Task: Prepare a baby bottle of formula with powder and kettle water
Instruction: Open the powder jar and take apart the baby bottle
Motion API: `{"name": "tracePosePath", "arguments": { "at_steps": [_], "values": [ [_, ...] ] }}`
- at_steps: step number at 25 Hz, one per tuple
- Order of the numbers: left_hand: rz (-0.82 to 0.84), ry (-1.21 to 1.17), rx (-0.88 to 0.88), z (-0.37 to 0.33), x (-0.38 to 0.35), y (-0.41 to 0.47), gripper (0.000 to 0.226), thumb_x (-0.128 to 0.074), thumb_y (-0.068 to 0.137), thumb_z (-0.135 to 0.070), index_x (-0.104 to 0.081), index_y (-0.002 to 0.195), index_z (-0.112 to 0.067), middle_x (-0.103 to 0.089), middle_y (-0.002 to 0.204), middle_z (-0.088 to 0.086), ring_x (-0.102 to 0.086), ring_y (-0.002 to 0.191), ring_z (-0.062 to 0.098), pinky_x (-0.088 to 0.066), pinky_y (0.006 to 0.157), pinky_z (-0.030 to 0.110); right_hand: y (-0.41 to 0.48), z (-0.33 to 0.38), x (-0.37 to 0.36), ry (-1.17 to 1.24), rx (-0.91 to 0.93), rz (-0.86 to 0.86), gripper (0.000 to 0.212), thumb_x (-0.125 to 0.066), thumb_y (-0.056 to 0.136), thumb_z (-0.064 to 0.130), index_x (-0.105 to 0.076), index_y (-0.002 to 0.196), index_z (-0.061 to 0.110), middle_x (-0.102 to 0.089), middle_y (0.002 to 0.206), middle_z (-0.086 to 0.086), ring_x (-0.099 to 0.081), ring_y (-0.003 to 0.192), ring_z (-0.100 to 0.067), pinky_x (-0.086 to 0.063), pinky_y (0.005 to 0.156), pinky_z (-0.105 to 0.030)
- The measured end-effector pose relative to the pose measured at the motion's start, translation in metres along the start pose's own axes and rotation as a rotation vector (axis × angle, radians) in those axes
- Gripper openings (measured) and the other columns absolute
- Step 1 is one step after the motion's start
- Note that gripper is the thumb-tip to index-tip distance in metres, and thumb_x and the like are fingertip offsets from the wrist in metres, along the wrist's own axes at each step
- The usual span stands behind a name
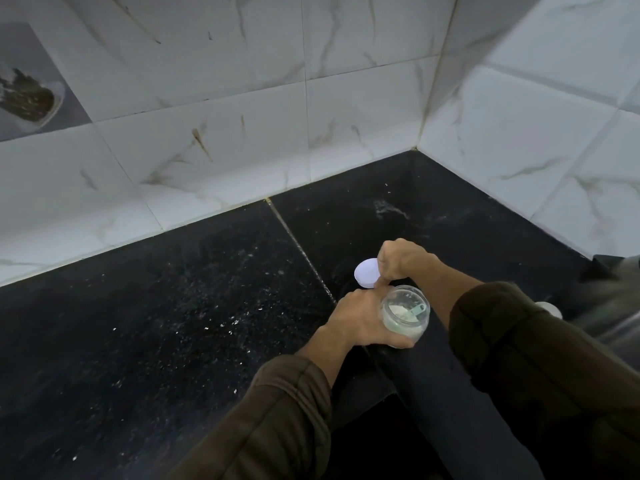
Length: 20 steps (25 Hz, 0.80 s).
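On the dark table (pixel 173 323), near the tiled corner: open jar (pixel 405 315) of white powder, scoop (pixel 417 310) inside, gripped by left hand (pixel 360 318). Right hand (pixel 401 259) holds white lid (pixel 367 273) just beyond. Step: opening powder. Next, likely: set lid down, take scoop.

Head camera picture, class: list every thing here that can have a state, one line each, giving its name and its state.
Powder jar: open, upright on the counter edge, part full of white powder.
Scoop: inside the jar, resting on the powder.
White lid: off the jar, held at its edge.
Left hand: wrapped around the jar.
Right hand: closed on the lid.
Black counter: speckled with white bits.
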<state>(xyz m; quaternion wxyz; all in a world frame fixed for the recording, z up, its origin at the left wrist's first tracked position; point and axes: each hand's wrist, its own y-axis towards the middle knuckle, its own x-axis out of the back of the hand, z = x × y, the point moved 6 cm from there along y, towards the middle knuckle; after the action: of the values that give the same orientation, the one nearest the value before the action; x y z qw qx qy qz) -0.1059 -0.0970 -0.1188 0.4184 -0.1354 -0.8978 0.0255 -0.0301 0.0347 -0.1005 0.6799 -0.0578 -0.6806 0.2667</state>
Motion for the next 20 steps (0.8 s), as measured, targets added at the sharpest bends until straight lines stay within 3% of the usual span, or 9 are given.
{"name": "tracePosePath", "arguments": {
  "at_steps": [4,8,16,18,20],
  "values": [
    [-0.007,-0.013,0.024,0.002,-0.001,0.000,0.087,-0.084,0.055,-0.069,-0.052,0.133,-0.047,-0.070,0.115,-0.019,-0.067,0.109,0.010,-0.055,0.098,0.038,-0.002,-0.003,0.002,0.071,0.025,0.032,0.034,-0.094,0.072,0.039,-0.074,0.094,0.021,-0.073,0.107,-0.006,-0.068,0.103,-0.029,-0.059,0.091,-0.041],
    [-0.011,-0.022,0.051,0.003,-0.003,0.001,0.083,-0.085,0.053,-0.069,-0.056,0.129,-0.048,-0.070,0.116,-0.019,-0.066,0.110,0.011,-0.055,0.098,0.039,-0.025,-0.016,0.033,0.189,0.060,-0.066,0.018,-0.086,0.084,0.038,-0.076,0.089,0.024,-0.076,0.107,-0.002,-0.067,0.108,-0.024,-0.055,0.100,-0.042],
    [0.000,-0.076,0.122,-0.005,-0.001,-0.003,0.078,-0.091,0.059,-0.055,-0.057,0.129,-0.046,-0.065,0.111,-0.019,-0.058,0.116,0.014,-0.046,0.092,0.028,-0.101,-0.095,0.078,0.190,-0.092,-0.275,0.019,-0.081,0.085,0.039,-0.076,0.095,0.023,-0.074,0.101,0.000,-0.068,0.100,-0.025,-0.057,0.094,-0.040],
    [0.016,-0.076,0.136,-0.003,-0.002,-0.004,0.100,-0.095,0.057,-0.056,-0.049,0.145,-0.042,-0.064,0.128,-0.013,-0.054,0.129,0.019,-0.041,0.096,0.026,-0.121,-0.116,0.078,0.177,-0.141,-0.300,0.022,-0.080,0.085,0.040,-0.075,0.099,0.023,-0.074,0.103,-0.001,-0.068,0.100,-0.026,-0.057,0.094,-0.040],
    [0.038,-0.085,0.160,-0.001,0.002,-0.006,0.132,-0.097,0.056,-0.060,-0.027,0.164,-0.027,-0.052,0.153,-0.003,-0.047,0.142,0.022,-0.039,0.103,0.026,-0.138,-0.133,0.074,0.155,-0.183,-0.296,0.024,-0.079,0.086,0.041,-0.073,0.102,0.023,-0.073,0.108,-0.002,-0.067,0.102,-0.027,-0.057,0.094,-0.040]
  ]
}}
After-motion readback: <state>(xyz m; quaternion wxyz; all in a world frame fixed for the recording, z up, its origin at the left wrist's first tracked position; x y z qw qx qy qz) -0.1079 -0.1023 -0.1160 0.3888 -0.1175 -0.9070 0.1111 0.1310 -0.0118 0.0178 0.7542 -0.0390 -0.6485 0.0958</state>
